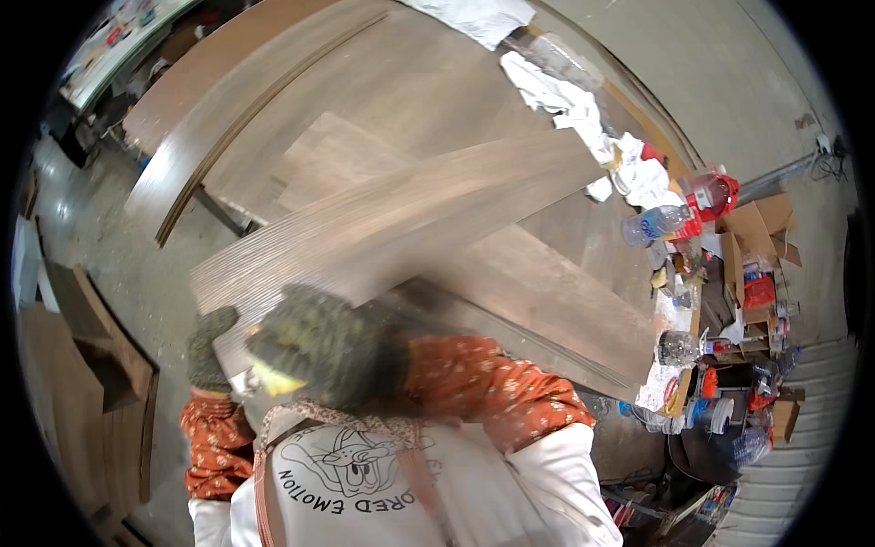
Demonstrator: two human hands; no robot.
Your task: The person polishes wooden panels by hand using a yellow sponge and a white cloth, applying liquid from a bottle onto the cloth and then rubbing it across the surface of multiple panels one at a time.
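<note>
A long grey-brown wood-grain plank lies slanted in front of me, its near left end close to my body. My left hand, in a dark green knit glove, is closed on the plank's left end edge. My right hand, gloved alike and smeared by motion, is at the plank's near end. A small yellow piece shows under its fingers and seems held there; its kind is unclear. The near corner of the plank is partly hidden behind the right hand.
Other wood-grain panels lie beneath the plank on the table. White cloths and plastic bottles line the right edge. Cardboard boxes stand beyond it. More boards lean at the lower left.
</note>
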